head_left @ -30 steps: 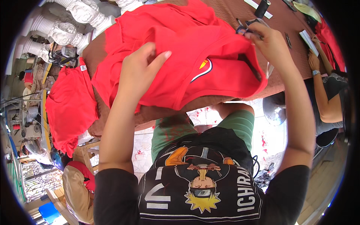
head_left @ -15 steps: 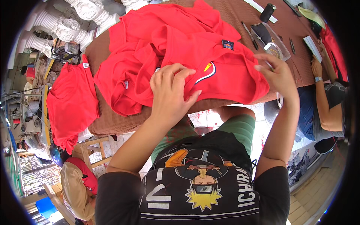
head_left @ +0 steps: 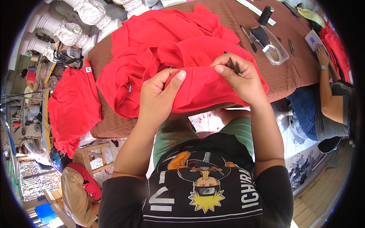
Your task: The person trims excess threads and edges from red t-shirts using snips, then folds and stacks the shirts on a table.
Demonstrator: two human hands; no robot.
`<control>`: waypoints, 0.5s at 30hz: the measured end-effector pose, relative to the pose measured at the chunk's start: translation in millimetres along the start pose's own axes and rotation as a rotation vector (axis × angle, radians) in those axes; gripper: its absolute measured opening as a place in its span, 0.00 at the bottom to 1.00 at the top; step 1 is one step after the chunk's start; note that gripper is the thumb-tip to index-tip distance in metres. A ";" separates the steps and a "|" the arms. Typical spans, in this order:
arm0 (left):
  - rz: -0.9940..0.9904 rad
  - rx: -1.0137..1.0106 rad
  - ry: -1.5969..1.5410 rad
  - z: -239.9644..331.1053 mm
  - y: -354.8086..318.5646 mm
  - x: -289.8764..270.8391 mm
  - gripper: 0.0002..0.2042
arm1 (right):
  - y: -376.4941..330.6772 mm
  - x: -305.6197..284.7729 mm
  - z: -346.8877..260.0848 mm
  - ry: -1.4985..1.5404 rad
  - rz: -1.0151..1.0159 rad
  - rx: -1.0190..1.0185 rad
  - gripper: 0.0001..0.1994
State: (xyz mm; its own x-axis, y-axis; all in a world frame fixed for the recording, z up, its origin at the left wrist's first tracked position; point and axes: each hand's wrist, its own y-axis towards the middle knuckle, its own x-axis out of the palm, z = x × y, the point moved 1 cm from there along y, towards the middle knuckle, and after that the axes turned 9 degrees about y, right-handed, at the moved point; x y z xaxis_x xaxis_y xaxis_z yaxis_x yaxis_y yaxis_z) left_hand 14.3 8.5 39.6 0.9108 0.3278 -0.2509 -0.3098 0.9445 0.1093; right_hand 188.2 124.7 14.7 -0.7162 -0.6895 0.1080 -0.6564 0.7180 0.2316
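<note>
While the brown-covered bench (head_left: pixel 285 74) sits in front, a red garment (head_left: pixel 216 89) lies bunched at the bench's near edge, one edge raised. A second red garment (head_left: pixel 74 108) hangs off the bench's left end. Left hand (head_left: pixel 159 88): thumb and fingers together, pinching the raised edge. Right hand (head_left: pixel 241 80): thumb and index clamped on the same edge. Clear tray (head_left: pixel 280 57) on the bench's right part, black spool (head_left: pixel 265 16) toward the bench's far right, dark pen (head_left: pixel 248 39) on the bench's right part. Small dark tool (head_left: pixel 235 67) in the right hand, partly hidden by fingers; hands block some of the raised edge.
</note>
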 end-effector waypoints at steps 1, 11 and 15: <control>-0.017 -0.016 -0.026 -3.4 -2.1 -2.2 0.13 | -1.8 1.1 -2.8 0.012 -0.001 -0.004 0.06; -0.078 -0.038 -0.106 -12.9 -6.8 -0.4 0.13 | -7.6 0.8 -6.4 -0.056 0.024 -0.021 0.07; -0.098 0.024 -0.084 -10.8 -9.4 1.0 0.12 | -7.3 2.2 -7.7 -0.099 0.028 -0.060 0.06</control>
State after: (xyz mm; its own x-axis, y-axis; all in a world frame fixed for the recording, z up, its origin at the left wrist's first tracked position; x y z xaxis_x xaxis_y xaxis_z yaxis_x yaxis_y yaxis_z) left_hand 15.2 0.2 27.9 0.9564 0.2297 -0.1806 -0.2121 0.9708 0.1118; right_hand 193.2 117.2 20.7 -0.7560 -0.6542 0.0202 -0.6223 0.7280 0.2877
